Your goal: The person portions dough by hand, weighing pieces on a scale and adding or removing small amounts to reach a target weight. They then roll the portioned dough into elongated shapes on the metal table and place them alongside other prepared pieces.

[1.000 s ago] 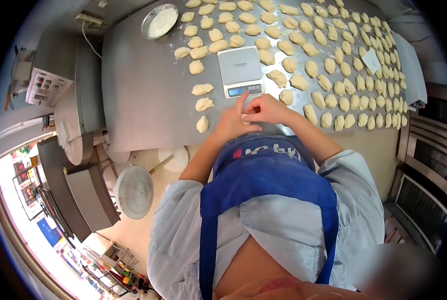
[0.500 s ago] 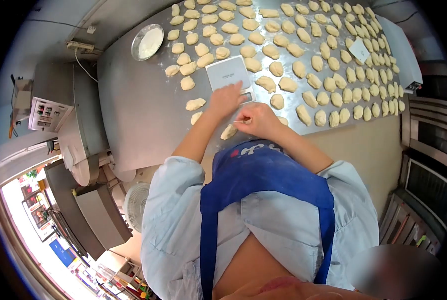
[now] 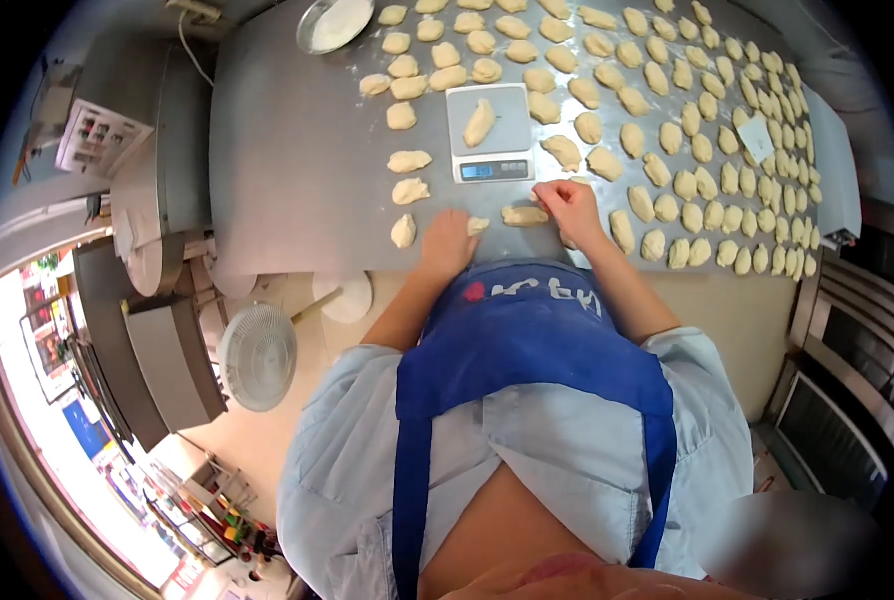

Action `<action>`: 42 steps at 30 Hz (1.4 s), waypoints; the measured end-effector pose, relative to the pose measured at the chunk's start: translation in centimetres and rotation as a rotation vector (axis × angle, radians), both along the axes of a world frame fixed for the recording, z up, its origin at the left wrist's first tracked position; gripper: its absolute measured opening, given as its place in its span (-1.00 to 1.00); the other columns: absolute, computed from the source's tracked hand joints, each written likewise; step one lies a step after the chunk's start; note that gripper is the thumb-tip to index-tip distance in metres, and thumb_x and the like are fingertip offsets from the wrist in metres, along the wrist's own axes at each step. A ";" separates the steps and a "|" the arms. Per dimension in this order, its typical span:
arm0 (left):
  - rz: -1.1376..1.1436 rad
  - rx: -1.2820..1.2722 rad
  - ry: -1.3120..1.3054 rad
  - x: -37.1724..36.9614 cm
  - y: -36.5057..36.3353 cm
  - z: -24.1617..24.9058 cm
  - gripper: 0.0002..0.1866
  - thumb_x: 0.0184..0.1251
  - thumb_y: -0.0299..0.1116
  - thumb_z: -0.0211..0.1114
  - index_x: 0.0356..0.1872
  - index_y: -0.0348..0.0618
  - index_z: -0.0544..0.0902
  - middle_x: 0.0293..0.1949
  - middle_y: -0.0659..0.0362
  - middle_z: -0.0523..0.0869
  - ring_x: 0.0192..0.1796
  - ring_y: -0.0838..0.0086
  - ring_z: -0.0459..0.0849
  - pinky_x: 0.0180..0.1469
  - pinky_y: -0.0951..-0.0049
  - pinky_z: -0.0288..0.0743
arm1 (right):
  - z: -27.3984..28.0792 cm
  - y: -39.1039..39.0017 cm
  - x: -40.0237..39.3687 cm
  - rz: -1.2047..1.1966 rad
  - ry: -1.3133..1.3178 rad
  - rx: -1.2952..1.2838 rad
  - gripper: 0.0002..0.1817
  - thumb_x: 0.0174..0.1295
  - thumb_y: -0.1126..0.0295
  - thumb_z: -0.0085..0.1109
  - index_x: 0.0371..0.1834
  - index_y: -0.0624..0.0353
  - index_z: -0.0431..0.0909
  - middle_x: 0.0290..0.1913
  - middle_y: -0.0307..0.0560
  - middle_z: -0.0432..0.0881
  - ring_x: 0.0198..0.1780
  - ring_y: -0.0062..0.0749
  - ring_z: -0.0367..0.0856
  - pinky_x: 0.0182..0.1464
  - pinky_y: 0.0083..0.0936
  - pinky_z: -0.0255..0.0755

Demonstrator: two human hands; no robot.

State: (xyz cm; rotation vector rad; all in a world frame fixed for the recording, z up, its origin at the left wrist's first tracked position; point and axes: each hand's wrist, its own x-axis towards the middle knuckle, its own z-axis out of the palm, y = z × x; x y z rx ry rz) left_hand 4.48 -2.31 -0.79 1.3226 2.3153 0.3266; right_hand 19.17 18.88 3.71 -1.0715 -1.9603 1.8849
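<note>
A kitchen scale (image 3: 514, 105) stands on the metal table, its display lit. One oblong dough piece (image 3: 480, 122) lies on its pan. Below and left of the scale, my left hand (image 3: 449, 243) is closed, with a small dough lump (image 3: 478, 226) at its fingertips. My right hand (image 3: 571, 210) pinches a tiny pale bit of dough (image 3: 535, 196) between thumb and finger, just below the scale's right corner. Beside those fingers a longer dough piece (image 3: 523, 216) rests on the table. Another dough piece (image 3: 404, 231) lies left of my left hand.
Many dough pieces (image 3: 656, 170) cover the right and back of the metal table (image 3: 297, 170) in rows. A bowl of flour (image 3: 339, 22) sits at the back left. A white card (image 3: 756, 138) lies among the dough. A fan (image 3: 258, 356) stands below the table's front edge.
My left hand has drawn back from the scale toward the table's front edge. A dough piece now shows on the pan. My right hand has shifted right, and the view has tilted.
</note>
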 end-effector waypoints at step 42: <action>-0.270 0.226 -0.003 -0.1 7.9 3.3 -0.31 0.07 -0.15 0.49 0.24 -0.16 0.48 0.19 -0.01 0.52 0.27 0.10 0.46 0.25 0.12 0.36 | -1.4 0.7 6.2 -0.246 -0.068 0.772 -0.75 0.04 0.32 0.35 -0.20 0.13 0.67 -0.21 -0.01 0.65 -0.09 -0.08 0.55 -0.02 -0.23 0.46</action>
